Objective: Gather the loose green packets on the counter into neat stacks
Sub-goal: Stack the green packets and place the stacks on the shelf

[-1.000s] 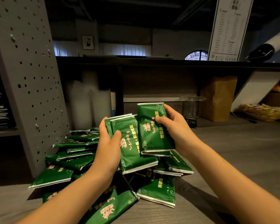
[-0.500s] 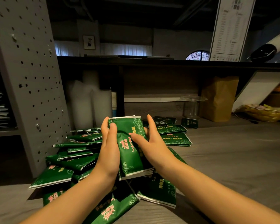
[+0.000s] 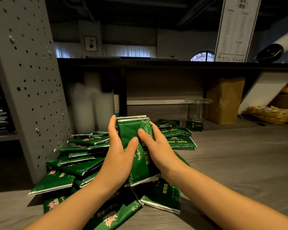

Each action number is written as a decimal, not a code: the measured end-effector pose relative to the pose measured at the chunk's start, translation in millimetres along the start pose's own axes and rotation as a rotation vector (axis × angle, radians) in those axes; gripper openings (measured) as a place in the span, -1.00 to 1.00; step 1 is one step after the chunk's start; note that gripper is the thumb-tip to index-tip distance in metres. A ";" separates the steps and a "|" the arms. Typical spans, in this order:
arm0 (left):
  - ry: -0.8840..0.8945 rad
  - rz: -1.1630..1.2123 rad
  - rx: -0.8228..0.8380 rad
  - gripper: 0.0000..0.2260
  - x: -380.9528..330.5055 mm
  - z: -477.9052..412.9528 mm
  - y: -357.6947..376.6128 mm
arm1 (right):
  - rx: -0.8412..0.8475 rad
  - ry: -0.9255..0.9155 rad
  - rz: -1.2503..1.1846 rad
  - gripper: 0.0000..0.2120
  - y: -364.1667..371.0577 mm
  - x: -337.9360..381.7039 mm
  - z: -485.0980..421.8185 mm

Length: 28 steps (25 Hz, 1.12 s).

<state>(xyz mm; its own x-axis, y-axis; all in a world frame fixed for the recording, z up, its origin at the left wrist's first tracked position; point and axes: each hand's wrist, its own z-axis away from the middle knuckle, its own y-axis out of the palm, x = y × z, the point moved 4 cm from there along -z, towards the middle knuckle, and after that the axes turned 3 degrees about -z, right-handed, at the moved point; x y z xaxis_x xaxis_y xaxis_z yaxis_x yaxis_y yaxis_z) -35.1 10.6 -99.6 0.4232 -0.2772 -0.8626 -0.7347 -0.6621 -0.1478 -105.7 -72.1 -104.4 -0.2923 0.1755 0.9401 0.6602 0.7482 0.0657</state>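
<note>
Both hands clasp a small bundle of green packets (image 3: 131, 130) held upright above the counter. My left hand (image 3: 118, 155) grips its left side with the thumb across the front. My right hand (image 3: 155, 146) grips the right side, thumb on the front too. Below and to the left lies a loose heap of green packets (image 3: 76, 165) against the pegboard. More packets (image 3: 179, 140) lie flat behind my right hand, and several others (image 3: 163, 196) sit under my wrists.
A grey pegboard panel (image 3: 28, 80) leans at the left. White cup stacks (image 3: 90, 110), a clear glass (image 3: 196, 108) and a brown paper bag (image 3: 224, 100) stand under the dark shelf (image 3: 173, 63). The grey wooden counter (image 3: 239, 163) stretches to the right.
My right hand laid its single packet onto the bundle in my left hand. Both hands then closed on the bundle's sides and squared it, holding it more upright.
</note>
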 end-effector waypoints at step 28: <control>-0.033 0.055 0.017 -0.31 5.5 -15.0 -13.0 | 0.354 0.655 1.278 -0.23 -113.2 -3.7 -18.7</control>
<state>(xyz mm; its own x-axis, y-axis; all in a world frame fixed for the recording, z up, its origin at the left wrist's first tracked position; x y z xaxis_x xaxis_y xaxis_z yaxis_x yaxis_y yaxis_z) -15.3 7.2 -95.1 0.3643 -0.2895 -0.8852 -0.7652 -0.6347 -0.1074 -166.4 -169.4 -109.0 0.7649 0.5790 0.2823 -0.0040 0.4426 -0.8967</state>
